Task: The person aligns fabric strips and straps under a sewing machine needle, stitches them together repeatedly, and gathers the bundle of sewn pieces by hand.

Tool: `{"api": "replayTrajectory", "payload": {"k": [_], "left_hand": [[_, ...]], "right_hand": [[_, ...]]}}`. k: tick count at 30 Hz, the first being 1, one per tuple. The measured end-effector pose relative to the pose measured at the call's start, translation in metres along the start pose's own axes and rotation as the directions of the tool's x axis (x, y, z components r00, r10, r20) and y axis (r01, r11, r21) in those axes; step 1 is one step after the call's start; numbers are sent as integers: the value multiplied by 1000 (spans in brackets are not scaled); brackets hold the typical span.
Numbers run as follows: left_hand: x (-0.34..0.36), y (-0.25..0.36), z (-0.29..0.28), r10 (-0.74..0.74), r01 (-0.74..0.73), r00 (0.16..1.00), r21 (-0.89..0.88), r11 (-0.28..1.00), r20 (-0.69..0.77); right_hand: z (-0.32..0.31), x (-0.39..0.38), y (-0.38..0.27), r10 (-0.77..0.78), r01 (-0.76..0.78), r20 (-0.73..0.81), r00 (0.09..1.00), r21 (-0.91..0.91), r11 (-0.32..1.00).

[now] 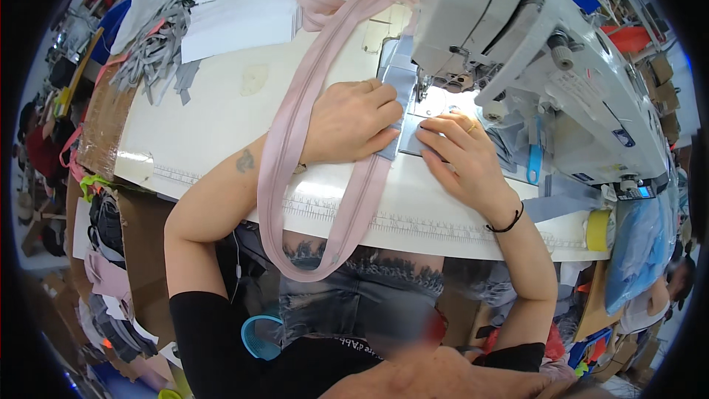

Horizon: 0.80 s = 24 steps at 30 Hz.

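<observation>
My left hand (pixel 353 122) lies on the sewing table left of the needle, its fingers curled onto a blue-grey fabric strip (pixel 399 74). A long pink zipper tape (pixel 277 170) passes under that wrist, loops over the table's front edge and runs back up to the fabric strip. Right of the needle, my right hand (pixel 465 159) rests with its fingers stretched out, the fingertips on the metal plate (pixel 412 137). The white sewing machine (pixel 473 22) stands over the work, its lamp lighting the needle area. Both palms are hidden.
A stack of white sheets (pixel 240 18) and a heap of grey strips (pixel 159 59) lie at the back left. On the right are a blue-handled tool (pixel 533 161), grey fabric (pixel 565 201) and a yellow tape roll (pixel 597 230). A ruler tape (pixel 413 223) follows the front edge.
</observation>
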<state>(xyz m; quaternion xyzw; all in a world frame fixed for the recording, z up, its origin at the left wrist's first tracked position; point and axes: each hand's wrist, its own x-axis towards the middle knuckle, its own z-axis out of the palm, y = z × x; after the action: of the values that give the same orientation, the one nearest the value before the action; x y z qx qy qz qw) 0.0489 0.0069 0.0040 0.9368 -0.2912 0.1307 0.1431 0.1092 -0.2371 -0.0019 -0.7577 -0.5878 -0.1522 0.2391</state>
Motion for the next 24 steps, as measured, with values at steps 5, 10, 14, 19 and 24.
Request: {"api": "replayTrajectory", "payload": {"k": [5, 10, 14, 19, 24], "left_hand": [[-1, -8, 9, -2, 17, 993, 132, 991, -115], [-1, 5, 10, 11, -9, 1000, 88, 996, -20], [-2, 10, 13, 18, -17, 1000, 111, 994, -11], [-3, 7, 17, 25, -20, 999, 140, 990, -34], [-5, 6, 16, 15, -11, 999, 102, 995, -33]], "right_hand": [[2, -1, 0, -9, 10, -27, 1000, 3, 1000], [2, -5, 0, 25, -25, 2, 1000, 1, 1000], [3, -5, 2, 49, -50, 35, 998, 34, 998], [5, -5, 3, 66, -67, 39, 997, 9, 998], [6, -3, 1, 78, -78, 47, 996, 8, 997]]}}
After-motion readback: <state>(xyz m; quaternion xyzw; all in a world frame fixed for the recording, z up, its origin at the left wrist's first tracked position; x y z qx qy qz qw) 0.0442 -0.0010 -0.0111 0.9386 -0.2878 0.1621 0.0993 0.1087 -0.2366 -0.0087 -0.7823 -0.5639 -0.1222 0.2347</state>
